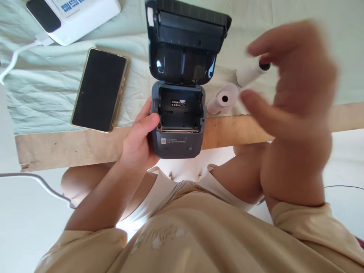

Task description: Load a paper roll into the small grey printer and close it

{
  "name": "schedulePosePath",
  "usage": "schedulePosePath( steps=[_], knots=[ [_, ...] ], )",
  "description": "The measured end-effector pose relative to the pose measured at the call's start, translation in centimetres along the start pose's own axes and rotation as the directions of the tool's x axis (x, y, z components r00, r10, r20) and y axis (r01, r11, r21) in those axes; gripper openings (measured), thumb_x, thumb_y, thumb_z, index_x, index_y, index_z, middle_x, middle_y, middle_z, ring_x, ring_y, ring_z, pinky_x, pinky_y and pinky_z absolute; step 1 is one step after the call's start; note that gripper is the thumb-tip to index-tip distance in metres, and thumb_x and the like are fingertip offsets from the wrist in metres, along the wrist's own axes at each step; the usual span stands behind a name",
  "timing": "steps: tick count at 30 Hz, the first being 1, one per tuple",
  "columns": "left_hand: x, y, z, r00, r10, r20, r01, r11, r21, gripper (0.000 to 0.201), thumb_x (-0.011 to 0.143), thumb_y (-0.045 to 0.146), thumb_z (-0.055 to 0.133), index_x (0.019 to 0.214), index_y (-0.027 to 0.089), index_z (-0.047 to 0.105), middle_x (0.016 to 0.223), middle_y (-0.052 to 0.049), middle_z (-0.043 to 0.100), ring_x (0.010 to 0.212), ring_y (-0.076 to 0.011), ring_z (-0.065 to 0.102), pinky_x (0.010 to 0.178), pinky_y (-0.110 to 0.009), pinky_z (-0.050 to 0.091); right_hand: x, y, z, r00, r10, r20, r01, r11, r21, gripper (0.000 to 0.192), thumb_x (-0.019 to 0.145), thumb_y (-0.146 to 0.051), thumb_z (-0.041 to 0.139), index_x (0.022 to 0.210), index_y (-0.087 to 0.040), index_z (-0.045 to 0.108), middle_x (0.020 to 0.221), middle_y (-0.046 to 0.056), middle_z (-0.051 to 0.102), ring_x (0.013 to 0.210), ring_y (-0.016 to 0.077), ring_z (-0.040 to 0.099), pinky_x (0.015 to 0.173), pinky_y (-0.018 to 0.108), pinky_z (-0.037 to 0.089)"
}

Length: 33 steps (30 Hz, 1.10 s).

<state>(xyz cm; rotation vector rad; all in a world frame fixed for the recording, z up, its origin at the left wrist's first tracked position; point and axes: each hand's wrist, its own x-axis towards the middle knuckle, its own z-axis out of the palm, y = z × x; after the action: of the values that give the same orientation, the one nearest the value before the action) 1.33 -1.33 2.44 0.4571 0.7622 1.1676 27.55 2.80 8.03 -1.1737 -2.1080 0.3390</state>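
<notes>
The left hand (pixel 139 140) grasps a dark grey label printer (pixel 178 142) by its left side, with the thumb at the rim of the paper bay (pixel 180 108). The right hand (pixel 301 83) is blurred; its grip seems released, thumb and fingers spread, near the farther white paper roll (pixel 248 76). Whether it touches this roll, I cannot tell.

In my judgement, the printer could tilt or slip, because only one hand is seen to hold it and its front reaches past the wooden edge (pixel 236 131) of the worktop (pixel 136 64). If the raised lid (pixel 182 57) fell shut, it might pinch the left thumb. The nearer paper roll (pixel 223 99), just beside the printer, could be knocked by a careless movement of the right hand.

The printer looks compact, with rounded corners, a power button (pixel 190 148) on its front and a small black sticker (pixel 178 103) inside the bay. The lid is glossy, partly see-through, tipped back away from the person.
</notes>
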Motion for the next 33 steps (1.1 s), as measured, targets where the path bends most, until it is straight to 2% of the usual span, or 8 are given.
schedulePosePath(
  steps=[3, 7, 13, 18, 21, 24, 27, 33],
  knots=[
    [0.0, -0.3, -0.1, 0.999, 0.036, 0.006, -0.036, 0.999, -0.010, 0.033, 0.094, 0.040, 0.079, 0.120, 0.020, 0.078, 0.116, -0.008, 0.088, 0.128, -0.0364, 0.083, 0.109, -0.050, 0.070, -0.2, 0.2, 1.2, 0.980, -0.034, 0.197, 0.047, 0.997, -0.063, 0.038, 0.098, -0.038, 0.074, 0.135, -0.030, 0.074, 0.139, 0.012, 0.075, 0.130, 0.0324, 0.074, 0.107, 0.052, 0.063],
    [0.1, -0.4, -0.6, 0.996, 0.060, 0.060, -0.060, 0.998, 0.010, 0.035, 0.095, 0.043, 0.079, 0.120, 0.018, 0.077, 0.120, -0.009, 0.087, 0.133, -0.0375, 0.081, 0.112, -0.054, 0.068, -0.9, 3.0, 2.1, 0.969, 0.016, 0.245, 0.014, 0.993, -0.119, 0.032, 0.097, -0.039, 0.079, 0.128, -0.032, 0.073, 0.121, 0.007, 0.076, 0.110, 0.0291, 0.078, 0.093, 0.050, 0.068],
    [-0.1, -0.4, -1.1, 0.994, 0.081, 0.072, -0.084, 0.996, 0.029, 0.034, 0.099, 0.043, 0.074, 0.123, 0.019, 0.078, 0.111, -0.008, 0.087, 0.136, -0.0361, 0.079, 0.112, -0.054, 0.068, -1.3, 4.0, 2.5, 0.970, 0.063, 0.237, -0.050, 0.997, -0.061, 0.025, 0.095, -0.036, 0.078, 0.117, -0.035, 0.067, 0.105, 0.004, 0.076, 0.097, 0.0273, 0.074, 0.086, 0.046, 0.061],
    [-0.1, -0.2, -0.8, 0.995, 0.070, 0.071, -0.073, 0.997, 0.038, 0.036, 0.098, 0.040, 0.073, 0.125, 0.018, 0.078, 0.105, -0.008, 0.088, 0.134, -0.0358, 0.080, 0.112, -0.052, 0.068, -1.8, 3.3, 4.2, 0.982, 0.182, 0.051, -0.189, 0.962, 0.197, 0.038, 0.081, -0.033, 0.078, 0.116, -0.036, 0.063, 0.098, 0.000, 0.066, 0.082, 0.0216, 0.062, 0.072, 0.039, 0.054],
    [-0.1, -0.2, -0.6, 0.994, 0.076, 0.081, -0.077, 0.997, 0.016, 0.034, 0.098, 0.037, 0.072, 0.125, 0.016, 0.077, 0.108, -0.010, 0.089, 0.131, -0.0362, 0.081, 0.111, -0.053, 0.067, -1.6, 3.1, 5.1, 0.887, 0.461, 0.001, -0.379, 0.727, 0.572, 0.048, 0.073, -0.030, 0.079, 0.116, -0.037, 0.059, 0.092, -0.003, 0.059, 0.069, 0.0174, 0.053, 0.055, 0.033, 0.045],
    [0.0, -0.3, -0.5, 0.994, 0.078, 0.079, -0.078, 0.997, -0.004, 0.035, 0.099, 0.036, 0.071, 0.126, 0.015, 0.077, 0.106, -0.011, 0.089, 0.122, -0.0362, 0.084, 0.108, -0.054, 0.069, -1.1, 3.1, 5.5, 0.747, 0.654, 0.120, -0.496, 0.429, 0.755, 0.051, 0.071, -0.029, 0.076, 0.117, -0.039, 0.056, 0.094, -0.005, 0.062, 0.069, 0.0169, 0.063, 0.049, 0.029, 0.049],
    [0.0, -0.3, -0.5, 0.996, 0.058, 0.063, -0.058, 0.998, 0.004, 0.035, 0.098, 0.037, 0.072, 0.126, 0.017, 0.076, 0.106, -0.010, 0.089, 0.117, -0.0364, 0.086, 0.102, -0.054, 0.071, -0.8, 3.2, 5.5, 0.715, 0.677, 0.174, -0.512, 0.337, 0.790, 0.047, 0.070, -0.032, 0.080, 0.111, -0.037, 0.055, 0.095, -0.004, 0.066, 0.079, 0.0186, 0.072, 0.049, 0.028, 0.052],
    [-0.1, -0.3, -0.4, 0.998, 0.052, 0.042, -0.052, 0.999, 0.013, 0.038, 0.094, 0.040, 0.076, 0.125, 0.017, 0.076, 0.105, -0.009, 0.089, 0.112, -0.0365, 0.087, 0.098, -0.053, 0.072, -1.4, 4.0, 5.0, 0.697, 0.697, 0.168, -0.471, 0.269, 0.840, 0.041, 0.072, -0.035, 0.086, 0.105, -0.036, 0.060, 0.102, -0.002, 0.075, 0.086, 0.0196, 0.077, 0.056, 0.032, 0.060]
  ],
)
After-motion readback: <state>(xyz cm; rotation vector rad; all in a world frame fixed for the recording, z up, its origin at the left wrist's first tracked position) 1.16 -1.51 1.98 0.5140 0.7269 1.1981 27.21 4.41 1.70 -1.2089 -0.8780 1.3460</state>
